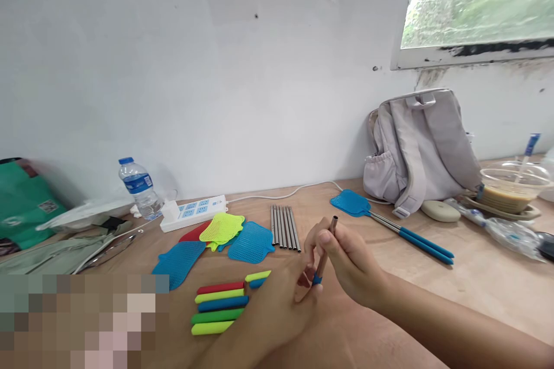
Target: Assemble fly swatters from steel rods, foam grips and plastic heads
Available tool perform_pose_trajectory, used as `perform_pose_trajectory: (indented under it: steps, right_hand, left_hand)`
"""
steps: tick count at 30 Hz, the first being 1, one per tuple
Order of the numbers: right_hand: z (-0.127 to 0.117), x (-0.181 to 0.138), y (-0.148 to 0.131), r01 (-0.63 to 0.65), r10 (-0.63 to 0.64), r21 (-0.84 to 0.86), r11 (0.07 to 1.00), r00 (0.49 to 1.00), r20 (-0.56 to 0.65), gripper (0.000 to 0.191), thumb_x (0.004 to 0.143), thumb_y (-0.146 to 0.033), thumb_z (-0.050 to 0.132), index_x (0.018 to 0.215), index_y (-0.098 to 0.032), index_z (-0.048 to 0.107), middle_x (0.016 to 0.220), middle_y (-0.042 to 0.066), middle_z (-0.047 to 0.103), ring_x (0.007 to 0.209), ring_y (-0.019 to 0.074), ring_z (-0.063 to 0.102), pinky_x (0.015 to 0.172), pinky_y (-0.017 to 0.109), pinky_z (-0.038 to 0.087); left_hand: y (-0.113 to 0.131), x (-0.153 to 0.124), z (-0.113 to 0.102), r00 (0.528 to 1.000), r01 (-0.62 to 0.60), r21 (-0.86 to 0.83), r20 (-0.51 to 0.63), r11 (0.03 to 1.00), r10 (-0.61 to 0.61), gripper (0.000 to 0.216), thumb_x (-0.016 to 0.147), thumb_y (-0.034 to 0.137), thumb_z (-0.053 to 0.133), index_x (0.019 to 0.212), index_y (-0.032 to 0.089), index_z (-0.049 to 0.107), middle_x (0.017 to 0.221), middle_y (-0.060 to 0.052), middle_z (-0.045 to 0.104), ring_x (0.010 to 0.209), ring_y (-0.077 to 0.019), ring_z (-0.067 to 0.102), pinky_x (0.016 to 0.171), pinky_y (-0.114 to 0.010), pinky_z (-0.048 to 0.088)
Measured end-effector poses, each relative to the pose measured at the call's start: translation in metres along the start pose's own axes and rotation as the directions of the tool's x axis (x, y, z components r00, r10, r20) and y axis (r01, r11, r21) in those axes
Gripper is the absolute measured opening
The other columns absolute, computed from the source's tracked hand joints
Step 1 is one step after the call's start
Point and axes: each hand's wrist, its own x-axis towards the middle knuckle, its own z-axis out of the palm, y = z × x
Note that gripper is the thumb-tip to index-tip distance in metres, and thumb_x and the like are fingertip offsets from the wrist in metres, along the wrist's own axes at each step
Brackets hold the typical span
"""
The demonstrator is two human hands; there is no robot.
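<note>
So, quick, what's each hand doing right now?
Left hand: closed on the blue grip.
Right hand: closed around the metal tube, above that grip.

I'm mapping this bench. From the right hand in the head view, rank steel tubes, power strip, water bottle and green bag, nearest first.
From the right hand, closed on a handled tube:
1. steel tubes, just ahead-left
2. power strip, farther left by wall
3. water bottle, left of the strip
4. green bag, far left edge

Makeshift assembly workspace, wooden table (489,277), fly-swatter parts (251,241), bare wall (216,69)
</note>
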Motion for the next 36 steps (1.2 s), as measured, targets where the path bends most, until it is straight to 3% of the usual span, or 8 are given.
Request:
perform_pose_trajectory:
  steps: [4, 9, 15, 22, 27, 31, 33, 36]
  right_hand:
    - [-0.002, -0.004, 0.019, 0.028, -0.029, -0.172, 0.985, 1.0, -0.005, 0.032, 0.093, -0.035, 0.028, 0.069, -0.019, 0.044, 0.063, 0.0, 0.054, 0.057, 0.0101, 0.05, 0.053, 0.022, 0.042]
    - [-0.002, -0.004, 0.037, -0.028, 0.011, -0.215, 0.976, 0.997, -0.079, 0.039, 0.093, -0.038, 0.024, 0.066, -0.019, 0.045, 0.062, 0.001, 0.054, 0.055, 0.0105, 0.05, 0.051, 0.023, 0.04]
    - [0.005, -0.005, 0.039, -0.04, 0.035, -0.078, 0.996, 0.997, -0.062, 0.038, 0.092, -0.043, 0.023, 0.068, -0.02, 0.04, 0.055, -0.001, 0.054, 0.051, 0.0103, 0.051, 0.049, 0.022, 0.04]
    - [-0.003, 0.0, 0.037, -0.201, 0.201, 0.016, 0.979, 0.979, -0.019, 0.036, 0.092, -0.046, 0.022, 0.07, -0.02, 0.034, 0.05, -0.007, 0.042, 0.035, 0.0072, 0.045, 0.039, 0.02, 0.036]
    - [-0.018, 0.005, 0.026, -0.185, 0.246, -0.393, 0.901, 0.963, 0.111, 0.033, 0.092, -0.043, 0.021, 0.072, -0.021, 0.037, 0.059, -0.004, 0.043, 0.048, 0.0096, 0.043, 0.047, 0.022, 0.036]
    - [-0.027, 0.009, 0.011, -0.024, 0.267, -0.667, 0.745, 0.927, 0.265, 0.028, 0.093, -0.034, 0.022, 0.094, -0.02, 0.047, 0.08, 0.004, 0.059, 0.072, 0.0162, 0.055, 0.065, 0.028, 0.041]
    - [-0.03, 0.012, 0.003, 0.033, 0.224, -0.733, 0.679, 0.942, 0.25, 0.028, 0.093, -0.031, 0.025, 0.106, -0.021, 0.047, 0.091, 0.006, 0.062, 0.081, 0.0183, 0.057, 0.067, 0.028, 0.04]
    - [-0.032, 0.015, -0.007, 0.108, 0.13, -0.81, 0.576, 0.966, 0.222, 0.029, 0.091, -0.03, 0.03, 0.112, -0.024, 0.049, 0.092, 0.005, 0.064, 0.073, 0.0172, 0.058, 0.059, 0.025, 0.038]
  left_hand:
    - [-0.021, 0.009, -0.026, 0.992, 0.126, 0.129, -0.015, 0.984, -0.125, 0.036, 0.076, 0.043, 0.046, 0.107, 0.024, 0.045, 0.11, -0.005, 0.047, 0.085, -0.018, 0.053, 0.072, -0.03, 0.044]
    - [-0.086, 0.022, -0.051, 0.845, 0.535, 0.483, -0.323, 0.693, -0.427, 0.064, 0.072, 0.052, 0.043, 0.117, 0.008, 0.04, 0.114, -0.018, 0.043, 0.108, -0.0337, 0.045, 0.087, -0.042, 0.036]
    - [-0.109, 0.02, -0.047, 0.796, 0.594, 0.587, -0.33, 0.55, -0.507, 0.076, 0.069, 0.056, 0.041, 0.121, 0.0, 0.039, 0.117, -0.026, 0.044, 0.108, -0.0403, 0.044, 0.088, -0.046, 0.033]
    - [-0.108, 0.022, -0.057, 0.749, 0.661, 0.36, -0.268, 0.658, -0.606, 0.085, 0.051, 0.053, 0.061, 0.117, 0.002, 0.045, 0.117, -0.028, 0.048, 0.111, -0.0415, 0.043, 0.089, -0.047, 0.033]
    - [-0.115, 0.018, -0.068, 0.773, 0.63, 0.143, -0.209, 0.764, -0.599, 0.077, 0.044, 0.048, 0.071, 0.109, 0.01, 0.052, 0.119, -0.02, 0.053, 0.11, -0.0354, 0.048, 0.088, -0.041, 0.04]
    - [-0.106, 0.015, -0.083, 0.829, 0.456, -0.319, -0.189, 0.831, -0.527, 0.044, 0.059, 0.045, 0.066, 0.094, 0.019, 0.057, 0.096, -0.005, 0.067, 0.087, -0.0221, 0.062, 0.068, -0.03, 0.05]
    - [-0.094, 0.013, -0.089, 0.845, 0.278, -0.616, -0.208, 0.738, -0.492, 0.036, 0.058, 0.038, 0.071, 0.085, 0.02, 0.056, 0.082, -0.001, 0.067, 0.072, -0.0177, 0.062, 0.052, -0.025, 0.049]
    - [-0.07, 0.01, -0.091, 0.893, 0.093, -0.792, -0.202, 0.603, -0.402, 0.03, 0.056, 0.029, 0.075, 0.073, 0.018, 0.054, 0.066, 0.003, 0.062, 0.051, -0.0116, 0.056, 0.037, -0.02, 0.041]
